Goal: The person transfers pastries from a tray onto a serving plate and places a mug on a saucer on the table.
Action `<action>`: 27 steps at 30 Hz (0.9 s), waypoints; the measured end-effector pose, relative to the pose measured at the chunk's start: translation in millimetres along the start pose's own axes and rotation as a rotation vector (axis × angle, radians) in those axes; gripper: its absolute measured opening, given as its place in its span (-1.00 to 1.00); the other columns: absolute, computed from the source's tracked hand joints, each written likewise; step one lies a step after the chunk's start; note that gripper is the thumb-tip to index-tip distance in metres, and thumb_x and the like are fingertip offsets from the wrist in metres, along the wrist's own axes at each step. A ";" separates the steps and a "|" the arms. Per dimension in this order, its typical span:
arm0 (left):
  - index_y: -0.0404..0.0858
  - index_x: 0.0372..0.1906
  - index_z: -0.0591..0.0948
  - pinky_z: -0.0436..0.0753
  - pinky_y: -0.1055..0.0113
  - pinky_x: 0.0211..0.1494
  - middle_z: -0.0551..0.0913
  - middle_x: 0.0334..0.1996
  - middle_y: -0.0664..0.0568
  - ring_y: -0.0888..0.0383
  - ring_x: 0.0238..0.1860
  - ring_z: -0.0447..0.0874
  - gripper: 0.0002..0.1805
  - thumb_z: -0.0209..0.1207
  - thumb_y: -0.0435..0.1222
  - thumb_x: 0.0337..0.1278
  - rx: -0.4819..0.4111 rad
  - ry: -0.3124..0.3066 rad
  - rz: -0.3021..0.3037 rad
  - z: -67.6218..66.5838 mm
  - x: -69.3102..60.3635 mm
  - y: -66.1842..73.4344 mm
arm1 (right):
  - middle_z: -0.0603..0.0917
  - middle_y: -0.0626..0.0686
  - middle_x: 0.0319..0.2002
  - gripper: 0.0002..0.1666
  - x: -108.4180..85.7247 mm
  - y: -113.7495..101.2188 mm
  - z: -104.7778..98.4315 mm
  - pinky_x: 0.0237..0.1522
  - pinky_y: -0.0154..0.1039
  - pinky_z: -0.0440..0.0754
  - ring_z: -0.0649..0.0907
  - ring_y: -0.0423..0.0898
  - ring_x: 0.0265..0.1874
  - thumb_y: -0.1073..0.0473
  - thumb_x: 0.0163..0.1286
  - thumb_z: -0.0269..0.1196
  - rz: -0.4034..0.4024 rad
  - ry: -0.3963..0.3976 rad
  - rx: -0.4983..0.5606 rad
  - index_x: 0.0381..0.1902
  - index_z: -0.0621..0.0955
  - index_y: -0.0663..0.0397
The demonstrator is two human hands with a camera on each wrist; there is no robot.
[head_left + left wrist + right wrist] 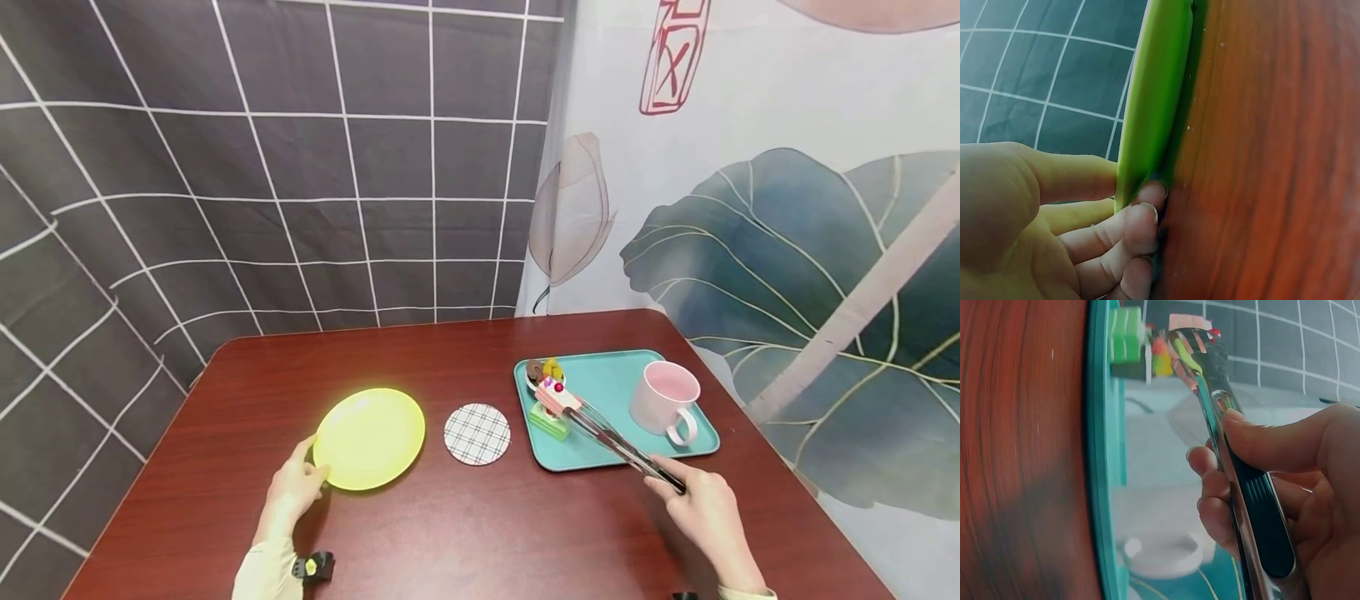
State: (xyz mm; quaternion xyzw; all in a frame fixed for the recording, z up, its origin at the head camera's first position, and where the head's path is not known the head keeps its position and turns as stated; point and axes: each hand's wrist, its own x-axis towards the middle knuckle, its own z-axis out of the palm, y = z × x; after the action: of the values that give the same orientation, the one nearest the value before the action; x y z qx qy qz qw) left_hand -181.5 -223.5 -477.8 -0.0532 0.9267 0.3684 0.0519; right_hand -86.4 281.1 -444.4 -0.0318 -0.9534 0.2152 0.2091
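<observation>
My left hand (291, 492) pinches the near left rim of a yellow plate (369, 438), thumb above and fingertips beneath the edge, as the left wrist view shows. In my right hand (705, 508) is a pair of metal tongs (611, 437) with black grips. The tongs' tips hold a pink cake slice (557, 395) with a red dot on top. That slice is above a green cake slice (550, 421) on the teal tray (600, 454). Behind it, partly hidden, stands a small cup with brown and yellow pieces (545, 372).
A pink mug (663, 398) stands on the tray's right side, its handle toward me. Between plate and tray lies a round checked coaster (477, 434). The reddish-brown table (465, 533) ends at a grey gridded cloth (390, 158) and a leaf-printed curtain (750, 250).
</observation>
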 end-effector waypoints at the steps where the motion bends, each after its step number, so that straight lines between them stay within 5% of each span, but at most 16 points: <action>1: -0.35 0.39 0.16 0.40 0.28 -0.36 0.68 -0.42 -0.17 0.21 -0.56 0.55 -0.34 0.06 -0.33 0.20 -0.002 0.000 -0.001 -0.1 0.0 0.1 | 0.76 0.25 -0.37 -0.63 0.0 -2.7 2.5 -0.35 0.13 0.54 0.70 0.25 -0.41 0.21 0.02 0.45 -0.005 -0.002 0.007 -0.14 0.74 0.15; 11: -0.36 0.39 0.18 0.38 0.28 -0.32 0.64 -0.53 -0.04 0.21 -0.56 0.50 -0.35 0.07 -0.33 0.21 -0.008 0.006 0.005 -0.7 -2.2 0.7 | 0.78 0.13 -0.40 -0.66 2.7 -35.6 42.0 -0.37 0.00 0.58 0.74 0.13 -0.44 0.22 -0.05 0.49 -0.119 0.068 0.085 -0.23 0.77 0.10; 27: -0.32 0.40 0.20 0.40 0.29 -0.27 0.63 -0.56 0.02 0.22 -0.56 0.50 -0.34 0.09 -0.33 0.22 -0.032 0.015 0.002 1.1 -2.1 -3.9 | 0.79 -0.03 -0.40 -0.72 25.9 -96.9 80.0 -0.38 -0.24 0.58 0.73 -0.07 -0.46 0.23 0.00 0.46 -0.262 -0.026 0.196 -0.25 0.77 -0.03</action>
State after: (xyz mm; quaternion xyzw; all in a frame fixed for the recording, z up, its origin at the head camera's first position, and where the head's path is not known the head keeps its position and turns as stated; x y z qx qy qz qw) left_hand -178.8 -225.5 -480.9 -0.0558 0.9211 0.3829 0.0435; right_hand -140.1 165.5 -458.9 0.1162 -0.9263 0.2787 0.2253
